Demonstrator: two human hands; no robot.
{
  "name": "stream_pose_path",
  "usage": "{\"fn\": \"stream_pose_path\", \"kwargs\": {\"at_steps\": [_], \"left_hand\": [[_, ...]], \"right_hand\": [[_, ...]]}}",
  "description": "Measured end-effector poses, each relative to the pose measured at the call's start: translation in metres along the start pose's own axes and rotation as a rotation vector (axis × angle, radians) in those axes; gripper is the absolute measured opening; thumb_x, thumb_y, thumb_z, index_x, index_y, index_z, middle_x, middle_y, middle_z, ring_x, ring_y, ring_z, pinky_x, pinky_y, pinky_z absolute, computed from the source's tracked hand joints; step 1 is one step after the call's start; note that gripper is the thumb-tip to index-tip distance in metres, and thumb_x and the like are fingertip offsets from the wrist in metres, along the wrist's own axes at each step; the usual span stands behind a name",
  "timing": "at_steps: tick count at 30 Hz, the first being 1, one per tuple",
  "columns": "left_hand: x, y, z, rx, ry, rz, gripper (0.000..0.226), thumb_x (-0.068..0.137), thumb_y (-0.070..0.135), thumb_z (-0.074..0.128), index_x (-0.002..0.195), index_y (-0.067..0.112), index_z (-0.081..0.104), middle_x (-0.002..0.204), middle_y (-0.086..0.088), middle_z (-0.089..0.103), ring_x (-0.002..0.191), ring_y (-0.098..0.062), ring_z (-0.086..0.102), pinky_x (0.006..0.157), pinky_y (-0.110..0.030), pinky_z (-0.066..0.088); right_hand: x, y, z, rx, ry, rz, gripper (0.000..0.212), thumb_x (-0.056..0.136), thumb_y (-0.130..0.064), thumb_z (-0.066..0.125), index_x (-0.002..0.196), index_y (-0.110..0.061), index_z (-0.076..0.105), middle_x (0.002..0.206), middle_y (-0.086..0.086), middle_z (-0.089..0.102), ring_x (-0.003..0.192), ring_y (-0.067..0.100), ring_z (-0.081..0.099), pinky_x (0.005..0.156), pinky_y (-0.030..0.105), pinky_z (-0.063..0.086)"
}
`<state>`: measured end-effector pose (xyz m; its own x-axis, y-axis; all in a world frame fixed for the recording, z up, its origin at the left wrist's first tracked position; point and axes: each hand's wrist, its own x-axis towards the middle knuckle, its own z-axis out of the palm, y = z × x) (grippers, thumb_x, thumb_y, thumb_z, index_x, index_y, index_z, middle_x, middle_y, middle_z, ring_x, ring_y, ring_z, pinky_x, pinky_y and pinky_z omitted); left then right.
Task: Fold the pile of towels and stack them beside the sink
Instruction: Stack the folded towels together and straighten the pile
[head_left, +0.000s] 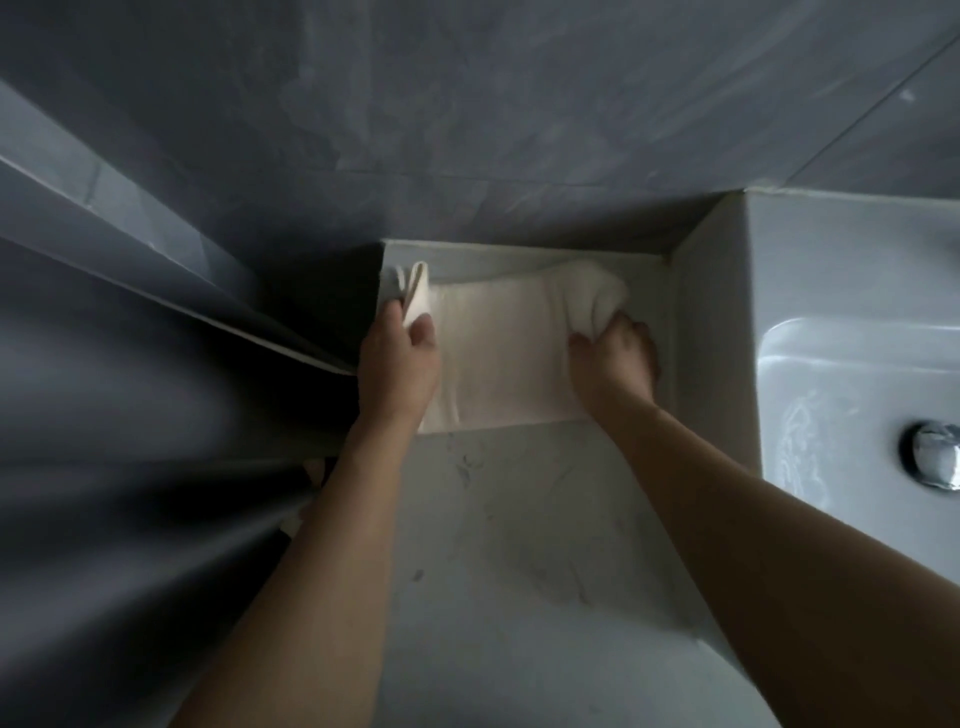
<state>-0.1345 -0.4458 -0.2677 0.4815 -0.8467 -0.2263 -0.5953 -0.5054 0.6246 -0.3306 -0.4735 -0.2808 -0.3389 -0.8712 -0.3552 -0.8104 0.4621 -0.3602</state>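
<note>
Towel (498, 358) flat on counter (509, 519), long axis left-right; both hands' fingers pinching ends.

The towel (498, 353) is soft, matt, cream cloth. The counter (498, 519) looks like smooth pale stone with faint grey veining. The sink (831, 291) is glossy white ceramic, and its drain plug (935, 460) is shiny metal. The wall (467, 104) is grey, smooth, marbled tile.
</note>
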Motion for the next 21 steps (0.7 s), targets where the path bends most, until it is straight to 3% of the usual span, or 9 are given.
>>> {"fn": "stream_pose_path", "kwargs": {"at_steps": [3,6,10,12,14,18,21], "left_hand": [[-0.022,0.013,-0.009,-0.079,-0.055,0.117,0.026,0.099,0.027,0.053,0.114,0.008,0.062,0.112,-0.017,0.067,0.102,-0.034,0.06,0.076,-0.033,0.04],[-0.047,0.028,-0.02,-0.185,-0.065,0.116,0.018,0.098,0.03,0.053,0.1,0.013,0.06,0.097,-0.007,0.066,0.09,-0.026,0.06,0.068,-0.027,0.036],[-0.087,0.06,-0.032,-0.451,-0.112,-0.013,0.016,0.096,0.026,0.056,0.083,0.016,0.06,0.077,0.005,0.063,0.072,-0.011,0.06,0.066,-0.027,0.044],[-0.108,0.079,-0.037,-0.784,-0.248,-0.202,0.014,0.094,0.025,0.061,0.093,0.014,0.07,0.09,-0.004,0.073,0.085,-0.018,0.07,0.077,-0.035,0.057],[-0.131,0.094,-0.04,-1.053,-0.455,-0.362,0.031,0.094,0.029,0.062,0.112,0.006,0.071,0.107,-0.016,0.074,0.101,-0.03,0.071,0.083,-0.042,0.06],[-0.179,0.123,-0.031,-1.172,-0.725,-0.362,0.04,0.097,0.035,0.054,0.116,0.003,0.069,0.111,-0.02,0.072,0.102,-0.032,0.071,0.075,-0.037,0.06],[-0.215,0.152,-0.015,-1.143,-0.76,-0.318,0.042,0.097,0.033,0.054,0.121,0.002,0.067,0.114,-0.021,0.07,0.104,-0.032,0.07,0.078,-0.039,0.06]], "right_hand": [[-0.023,-0.002,-0.013,0.136,-0.027,-0.074,0.034,0.095,-0.026,0.047,0.119,-0.002,0.043,0.126,0.024,0.054,0.116,0.042,0.05,0.091,0.04,0.04],[-0.046,0.006,-0.036,0.21,-0.001,-0.175,0.025,0.093,-0.029,0.049,0.107,-0.008,0.043,0.113,0.019,0.06,0.101,0.04,0.056,0.074,0.036,0.038],[-0.076,0.031,-0.069,0.329,0.076,-0.232,0.022,0.083,-0.034,0.054,0.087,-0.014,0.044,0.077,-0.007,0.055,0.067,0.019,0.052,0.053,0.027,0.033],[-0.088,0.048,-0.086,0.383,0.082,-0.23,0.022,0.079,-0.036,0.056,0.081,-0.016,0.046,0.071,-0.01,0.051,0.063,0.007,0.048,0.05,0.024,0.032],[-0.098,0.067,-0.103,0.442,0.074,-0.225,0.023,0.077,-0.037,0.057,0.078,-0.016,0.047,0.069,-0.007,0.053,0.061,0.009,0.049,0.05,0.026,0.034],[-0.112,0.109,-0.141,0.562,0.115,-0.181,0.03,0.072,-0.039,0.057,0.071,-0.013,0.044,0.063,-0.004,0.048,0.054,0.012,0.043,0.048,0.03,0.036],[-0.12,0.146,-0.17,0.631,0.166,-0.139,0.036,0.071,-0.039,0.059,0.08,-0.006,0.05,0.072,0.01,0.056,0.068,0.028,0.055,0.057,0.043,0.048]]}}
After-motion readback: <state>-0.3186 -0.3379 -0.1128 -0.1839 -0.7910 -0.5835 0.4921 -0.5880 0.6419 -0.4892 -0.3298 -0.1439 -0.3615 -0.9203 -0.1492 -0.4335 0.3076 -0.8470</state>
